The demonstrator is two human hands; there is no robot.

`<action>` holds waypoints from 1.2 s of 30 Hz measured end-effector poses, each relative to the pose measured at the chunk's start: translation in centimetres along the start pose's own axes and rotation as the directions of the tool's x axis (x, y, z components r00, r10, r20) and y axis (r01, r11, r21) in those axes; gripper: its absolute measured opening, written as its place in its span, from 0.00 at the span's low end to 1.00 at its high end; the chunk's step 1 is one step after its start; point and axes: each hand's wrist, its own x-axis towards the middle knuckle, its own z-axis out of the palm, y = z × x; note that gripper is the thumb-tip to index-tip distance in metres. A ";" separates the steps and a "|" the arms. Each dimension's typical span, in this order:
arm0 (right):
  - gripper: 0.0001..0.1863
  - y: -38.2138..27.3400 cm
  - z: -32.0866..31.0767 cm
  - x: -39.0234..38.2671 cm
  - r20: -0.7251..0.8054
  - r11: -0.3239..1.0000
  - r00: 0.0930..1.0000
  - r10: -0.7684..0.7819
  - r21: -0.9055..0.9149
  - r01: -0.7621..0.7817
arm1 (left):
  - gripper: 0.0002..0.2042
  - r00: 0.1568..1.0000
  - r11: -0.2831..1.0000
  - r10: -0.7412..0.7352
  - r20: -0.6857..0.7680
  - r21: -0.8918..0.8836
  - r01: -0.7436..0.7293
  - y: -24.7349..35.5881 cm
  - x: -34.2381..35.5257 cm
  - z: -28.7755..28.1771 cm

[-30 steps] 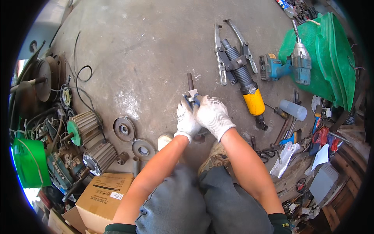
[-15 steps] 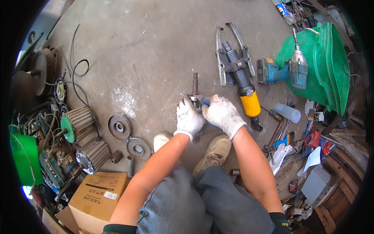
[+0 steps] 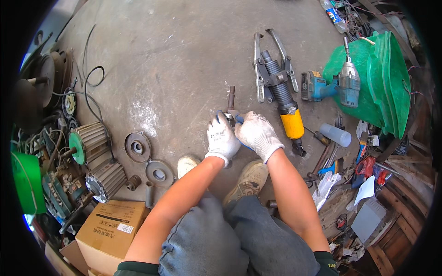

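In a white work glove, my left hand (image 3: 222,138) is closed around a metal shaft (image 3: 231,97), whose thin brownish end points away from me. The rest of the shaft is mostly hidden by the gloves. My right hand (image 3: 258,132), gloved in white with blue on the fingers, is pinched close beside the left one. A small flat grey piece (image 3: 234,112) lies against the shaft at the right fingertips; its full shape is hidden. Both hands are low over the floor, just beyond my shoes (image 3: 248,180).
To the right lie a yellow and black hydraulic puller (image 3: 292,123), a blue impact wrench (image 3: 329,87) by a green container (image 3: 382,83), and scattered hand tools. On the left are motor parts (image 3: 108,179), round metal covers (image 3: 138,147) and a cardboard box (image 3: 110,227).
My hands keep the same grip around the shaft, with only a slight shift of the right hand toward the left one. The whole view has moved a little.
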 end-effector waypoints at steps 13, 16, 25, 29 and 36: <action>0.22 -0.9 -0.2 -1.6 -0.034 0.999 0.999 -0.040 -0.020 0.039 | 0.39 0.998 0.999 -0.036 0.047 -0.014 0.037 2.8 -0.3 -2.3; 0.22 -0.7 1.9 -1.2 -0.054 1.000 0.998 -0.010 0.029 0.011 | 0.40 0.997 0.997 0.002 0.081 0.075 -0.008 0.8 -0.7 -0.9; 0.19 0.5 1.1 -1.2 -0.100 0.995 0.994 -0.052 0.084 0.060 | 0.37 0.998 0.998 -0.064 0.008 -0.024 0.064 2.2 -0.8 -2.0; 0.21 0.8 2.5 -2.1 -0.111 0.999 0.993 -0.031 0.015 0.033 | 0.35 0.999 0.998 -0.049 0.020 0.047 0.048 2.1 -1.8 -1.2; 0.22 2.5 -1.0 -1.8 -0.031 0.998 1.000 0.003 0.061 -0.001 | 0.40 0.999 0.999 -0.032 0.024 0.016 0.032 4.4 -1.3 -2.4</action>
